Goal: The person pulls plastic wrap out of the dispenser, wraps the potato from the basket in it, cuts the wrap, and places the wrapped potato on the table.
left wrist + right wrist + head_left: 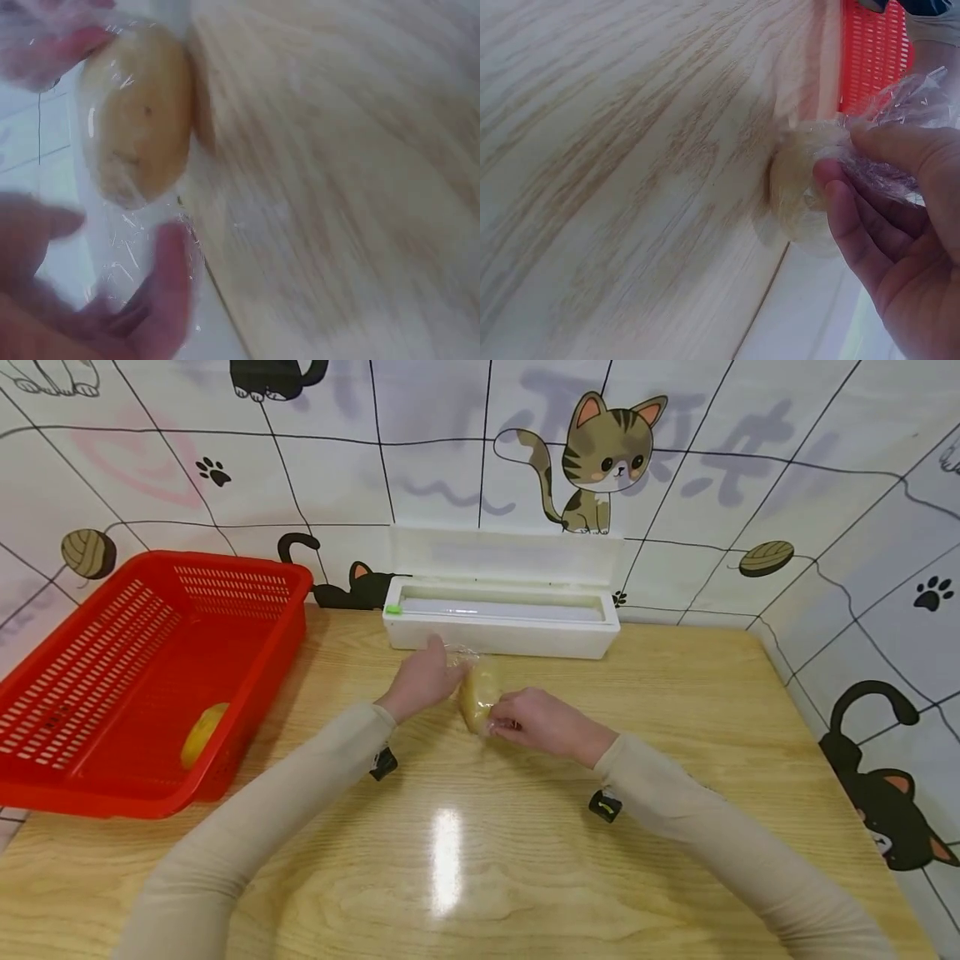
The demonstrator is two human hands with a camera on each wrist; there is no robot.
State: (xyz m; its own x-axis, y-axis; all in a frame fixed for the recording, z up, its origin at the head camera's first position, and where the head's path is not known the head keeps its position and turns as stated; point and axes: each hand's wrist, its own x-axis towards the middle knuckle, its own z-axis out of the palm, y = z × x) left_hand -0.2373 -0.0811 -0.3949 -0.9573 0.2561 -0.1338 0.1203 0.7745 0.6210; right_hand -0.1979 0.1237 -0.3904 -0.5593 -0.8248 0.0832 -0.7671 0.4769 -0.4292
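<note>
A potato (142,112) wrapped in clear plastic film (922,101) lies on the wooden table in front of a white box. At its near end my right hand (543,722) pinches bunched film between thumb and fingers, seen close in the right wrist view. My left hand (423,678) is at the far end of the potato, its thumb raised and apart from the fingers. In the left wrist view, loose film stretches from the potato over the left fingers (171,277).
The long white film box (495,637) stands against the wall with its lid raised, a pale roll inside and a green piece (393,609) at its left. At left, a red plastic basket (262,693) holds a yellow rounded item (201,737). Cat-patterned covering lines the walls.
</note>
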